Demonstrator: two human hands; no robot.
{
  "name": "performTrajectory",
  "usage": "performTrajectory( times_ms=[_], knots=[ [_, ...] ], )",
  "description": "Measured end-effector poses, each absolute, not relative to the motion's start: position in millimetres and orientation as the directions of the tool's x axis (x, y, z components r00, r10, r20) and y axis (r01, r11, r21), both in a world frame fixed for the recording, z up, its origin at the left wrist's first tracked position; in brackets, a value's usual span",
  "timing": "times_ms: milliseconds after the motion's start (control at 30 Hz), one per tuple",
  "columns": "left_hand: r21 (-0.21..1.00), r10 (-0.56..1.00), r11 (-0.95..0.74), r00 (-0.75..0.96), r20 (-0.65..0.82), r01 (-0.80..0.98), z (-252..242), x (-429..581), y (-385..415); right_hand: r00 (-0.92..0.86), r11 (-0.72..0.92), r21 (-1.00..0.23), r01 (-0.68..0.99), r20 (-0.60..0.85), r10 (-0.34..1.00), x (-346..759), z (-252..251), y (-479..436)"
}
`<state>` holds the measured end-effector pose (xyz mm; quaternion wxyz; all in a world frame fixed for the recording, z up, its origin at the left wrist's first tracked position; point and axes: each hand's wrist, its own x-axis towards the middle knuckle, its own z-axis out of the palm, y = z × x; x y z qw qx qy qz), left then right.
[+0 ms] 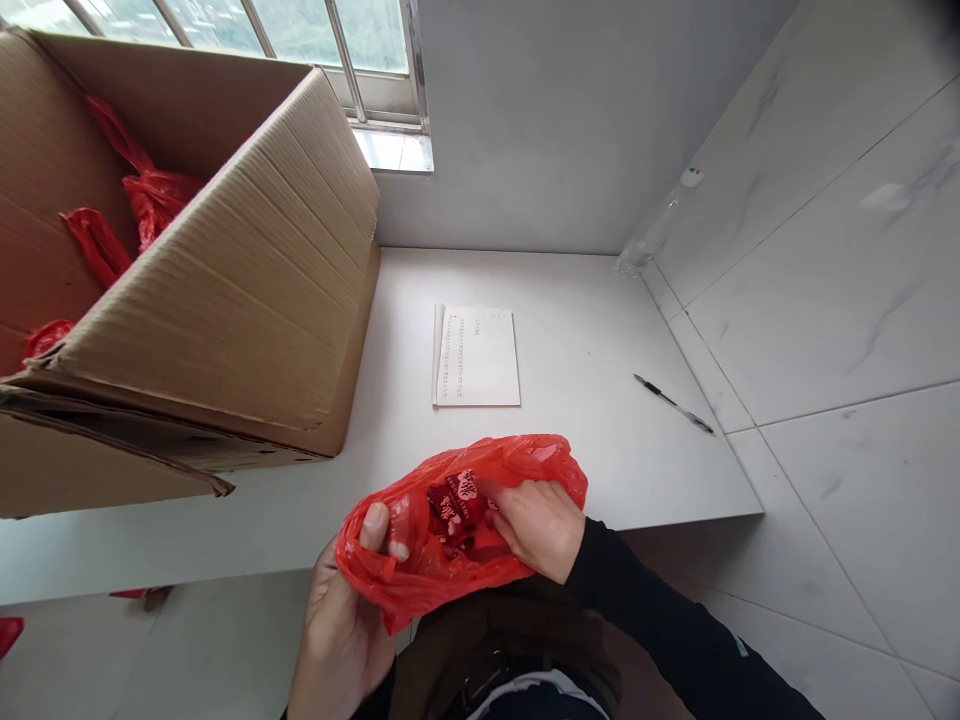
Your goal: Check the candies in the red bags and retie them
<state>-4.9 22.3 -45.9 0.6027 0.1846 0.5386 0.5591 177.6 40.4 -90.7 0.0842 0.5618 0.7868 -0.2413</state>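
A red plastic bag (pixel 442 590) is held with its mouth up at the front edge of the white table. My left hand (pixel 349 620) grips the bag's left rim, the thumb inside and the other fingers outside. Inside the bag lie several small dark red packets (pixel 454 510) with pink printed patterns. My right hand (pixel 540 525) reaches in from the right, its thumb and index finger closed at the edge of a packet. The bag's lower part and my right hand's other fingers are mostly hidden.
At left stands a large open cardboard box (pixel 247 260) holding knotted red bags (pixel 154 195). An open booklet (pixel 480 355) lies on the white table (pixel 570 370). A pen (pixel 673 403) is at right, and a clear plastic bottle (pixel 652 235) leans in the corner.
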Motion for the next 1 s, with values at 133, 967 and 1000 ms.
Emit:
performTrajectory(
  times_ms=[133, 967, 1000],
  knots=[
    [0.802, 0.884, 0.342, -0.122, -0.452, -0.489, -50, -7, 22, -0.267, 0.198, -0.196, 0.960, -0.443, 0.856, 184, -91, 37],
    [0.819, 0.914, 0.336, -0.050, -0.403, -0.465, -59, 3, 19, -0.121, 0.079, -0.118, 0.990, -0.413, 0.903, 199, -107, 55],
    [0.823, 0.920, 0.333, -0.035, -0.391, -0.460, -63, 2, 19, -0.113, 0.072, -0.116, 0.991, -0.404, 0.908, 200, -108, 56]
  ],
)
